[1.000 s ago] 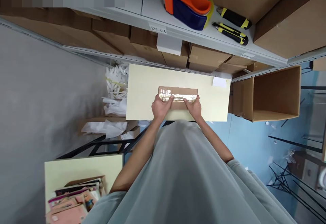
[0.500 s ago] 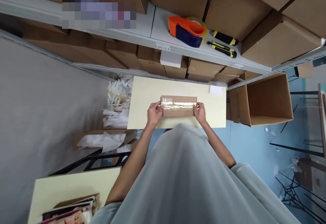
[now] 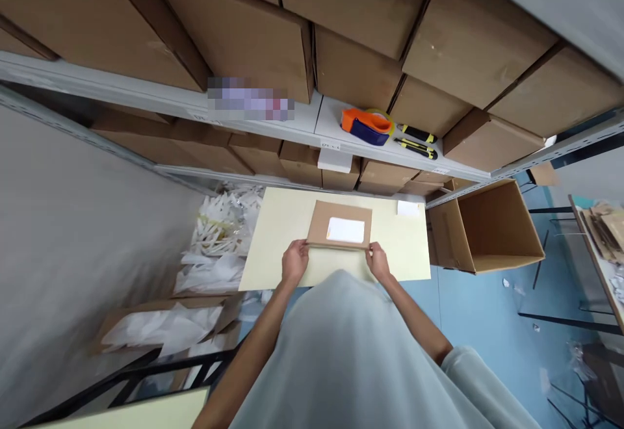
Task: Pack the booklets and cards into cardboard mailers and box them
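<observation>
Parcel, flat, brown, cardboard, lies over a pale yellow rectangular tabletop. White rectangular label on its upper face. Left hand: fingers narrow, pinching the near left corner. Right hand: same grip, near right corner. Near edge flat or slightly raised: cannot tell. Progress, as judged: labelling looks done, upper face looks closed; underside hidden, so any closing left there cannot be told. Orange-and-blue tape dispenser and two black-and-yellow cutters lie unheld on the grey metal shelf.
</observation>
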`<act>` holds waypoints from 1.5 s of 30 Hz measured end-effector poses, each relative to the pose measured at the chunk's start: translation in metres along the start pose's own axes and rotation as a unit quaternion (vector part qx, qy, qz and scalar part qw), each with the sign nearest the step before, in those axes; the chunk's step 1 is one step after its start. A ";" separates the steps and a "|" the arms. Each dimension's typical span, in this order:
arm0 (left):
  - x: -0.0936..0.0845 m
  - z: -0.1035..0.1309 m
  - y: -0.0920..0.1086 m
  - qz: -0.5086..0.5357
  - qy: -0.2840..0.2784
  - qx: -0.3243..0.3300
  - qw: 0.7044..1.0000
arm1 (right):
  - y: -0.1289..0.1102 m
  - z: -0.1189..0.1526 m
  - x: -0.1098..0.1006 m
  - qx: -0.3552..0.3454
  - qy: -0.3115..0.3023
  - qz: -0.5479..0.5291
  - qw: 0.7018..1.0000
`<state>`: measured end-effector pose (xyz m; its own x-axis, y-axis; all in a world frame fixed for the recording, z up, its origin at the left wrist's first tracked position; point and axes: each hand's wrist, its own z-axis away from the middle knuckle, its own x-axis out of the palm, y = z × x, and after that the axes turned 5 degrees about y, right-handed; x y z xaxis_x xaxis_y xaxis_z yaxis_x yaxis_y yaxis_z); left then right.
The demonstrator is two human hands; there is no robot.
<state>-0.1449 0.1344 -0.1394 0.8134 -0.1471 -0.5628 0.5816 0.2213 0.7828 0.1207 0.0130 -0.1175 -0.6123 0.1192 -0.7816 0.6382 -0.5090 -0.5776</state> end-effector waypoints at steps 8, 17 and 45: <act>-0.023 -0.048 0.042 0.013 0.050 0.129 0.990 | -0.085 -0.093 -0.089 -0.161 0.138 0.078 0.974; -0.047 -0.067 0.249 0.136 0.096 0.350 0.922 | -0.261 -0.240 -0.176 -0.198 0.130 0.261 0.936; 0.113 0.200 0.173 0.067 0.199 0.138 0.968 | -0.005 0.005 -0.101 0.018 -0.285 -0.531 0.798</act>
<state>0.0498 -0.0363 -0.0148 0.8456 0.2601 -0.4662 0.4962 -0.0605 0.8661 0.1768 -0.0012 -0.0348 -0.9184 0.0987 0.3832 -0.3889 -0.4046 -0.8277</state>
